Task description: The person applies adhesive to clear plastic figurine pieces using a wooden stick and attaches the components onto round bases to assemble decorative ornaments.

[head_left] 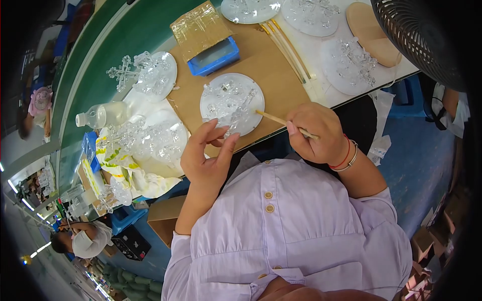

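One thin wooden stick [273,118], held in the right hand [317,131]; grip narrow, thumb and bent fingers around the shaft, pen fashion, likely for fine control of the tip. Tip at the right side of a white disc [226,81]; contact not certain.

One left hand [203,159], thumb and fingertips close together at the disc's near edge, probably for steadying; any clear piece pinched between them, cannot tell.

White disc: lies flat, directly before the torso, within easy reach of both hands. Carries a cluster of clear parts [235,105]. Rests on brown cardboard [283,90], presumably as protection for the bench [314,47].

One blue tray [213,67], just beyond the disc, placed handily for short reaches; contents unclear. One taped cardboard piece [199,31], against or over the tray's far part, perhaps as a cover.

Several slender sticks [288,47], side by side near the cardboard's right edge, apparently set aside as spares.

Further discs with clear parts: one at upper left [165,75], one at right [344,83], two along the far side. More clear pieces at left, beside a crumpled cloth [145,183] and a clear bottle [108,115]; seemingly spread out to avoid tangling.

One round wooden board [366,32], beside the right-hand disc. One black fan [419,37], at upper right, near the bench edge.
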Demonstrator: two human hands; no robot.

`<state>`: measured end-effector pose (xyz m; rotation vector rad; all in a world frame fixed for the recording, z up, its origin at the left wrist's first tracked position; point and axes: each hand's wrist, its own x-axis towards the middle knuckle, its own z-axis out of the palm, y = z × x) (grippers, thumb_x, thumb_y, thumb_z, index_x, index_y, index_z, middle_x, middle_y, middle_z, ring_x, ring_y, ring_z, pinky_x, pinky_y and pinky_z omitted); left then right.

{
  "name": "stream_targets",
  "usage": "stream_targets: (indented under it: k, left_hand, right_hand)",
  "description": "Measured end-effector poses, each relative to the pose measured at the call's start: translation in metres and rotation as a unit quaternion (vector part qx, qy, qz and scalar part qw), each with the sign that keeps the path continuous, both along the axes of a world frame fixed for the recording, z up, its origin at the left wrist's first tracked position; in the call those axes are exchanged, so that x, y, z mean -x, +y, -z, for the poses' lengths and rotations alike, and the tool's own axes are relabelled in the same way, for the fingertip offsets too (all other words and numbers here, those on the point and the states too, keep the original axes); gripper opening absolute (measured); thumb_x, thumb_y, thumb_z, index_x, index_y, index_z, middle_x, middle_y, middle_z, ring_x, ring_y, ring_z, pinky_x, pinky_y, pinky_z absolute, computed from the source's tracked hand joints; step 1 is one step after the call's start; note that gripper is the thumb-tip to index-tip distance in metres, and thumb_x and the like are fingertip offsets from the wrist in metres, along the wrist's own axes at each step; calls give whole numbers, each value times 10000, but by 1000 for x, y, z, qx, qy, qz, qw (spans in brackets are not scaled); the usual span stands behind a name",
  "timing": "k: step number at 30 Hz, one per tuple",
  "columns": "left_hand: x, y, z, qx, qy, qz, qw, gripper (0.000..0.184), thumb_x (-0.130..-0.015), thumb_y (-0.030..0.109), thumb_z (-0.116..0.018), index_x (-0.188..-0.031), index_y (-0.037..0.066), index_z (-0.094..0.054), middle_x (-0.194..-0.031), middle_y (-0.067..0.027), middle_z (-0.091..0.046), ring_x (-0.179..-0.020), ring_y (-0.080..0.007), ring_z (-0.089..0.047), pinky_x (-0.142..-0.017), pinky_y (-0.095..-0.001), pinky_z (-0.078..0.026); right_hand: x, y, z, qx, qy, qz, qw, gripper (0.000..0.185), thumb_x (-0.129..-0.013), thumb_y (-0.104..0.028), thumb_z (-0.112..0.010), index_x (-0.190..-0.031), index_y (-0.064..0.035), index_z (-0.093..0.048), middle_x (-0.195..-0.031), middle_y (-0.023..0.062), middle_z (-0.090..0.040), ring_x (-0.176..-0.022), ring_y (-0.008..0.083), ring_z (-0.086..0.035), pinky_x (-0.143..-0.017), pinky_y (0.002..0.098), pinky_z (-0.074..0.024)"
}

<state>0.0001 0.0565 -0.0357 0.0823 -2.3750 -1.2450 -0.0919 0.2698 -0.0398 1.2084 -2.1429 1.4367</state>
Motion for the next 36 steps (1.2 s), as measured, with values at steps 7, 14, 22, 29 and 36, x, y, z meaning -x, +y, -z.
stream_targets:
  k: [7, 14, 22, 29, 36]
  left_hand:
    - [-1, -4, -11, 67, -7, 13, 998, 413, -718, 46, -797, -1077, 14, -596, -891, -93, -678, -789, -195, -641, -656, -272, -491]
    - [19, -31, -21, 186, 27, 76, 979, 323, -760, 14, -719, -1068, 43, -625, -1015, -100, -659, -932, -292, -619, -808, -347, -490]
    - [19, -27, -12, 121, -42, 63, 990, 262, -748, 20, -741, -995, 54, -660, -938, -98, -682, -835, -238, -663, -722, -309, -517]
    - [18, -27, -11, 103, -67, 48, 991, 253, -745, 39, -754, -981, 60, -666, -908, -85, -688, -810, -205, -670, -703, -291, -517]
    - [14, -23, -9, 84, -63, 36, 994, 252, -741, 45, -764, -973, 61, -666, -880, -85, -684, -781, -198, -667, -687, -280, -515]
  right_hand:
    - [-2, 2, -2, -3, -19, 5, 1000, 108, -777, 60, -591, -826, -17, -534, -759, 113, -610, -632, 274, -598, -570, 325, -482]
    - [6, 3, -2, -4, -15, 34, 999, 104, -792, 54, -599, -844, -12, -537, -767, 122, -604, -641, 269, -596, -573, 317, -477]
    - [6, 10, -6, -40, -1, -16, 999, 117, -783, 62, -598, -855, -6, -536, -771, 121, -597, -652, 287, -591, -597, 333, -484]
    - [8, 8, -5, -52, -6, 0, 999, 135, -764, 75, -592, -853, -5, -531, -770, 120, -593, -653, 288, -592, -595, 340, -486]
    - [0, 8, -7, -24, -9, -38, 999, 130, -768, 66, -597, -863, -3, -539, -769, 120, -593, -654, 295, -588, -600, 347, -487]
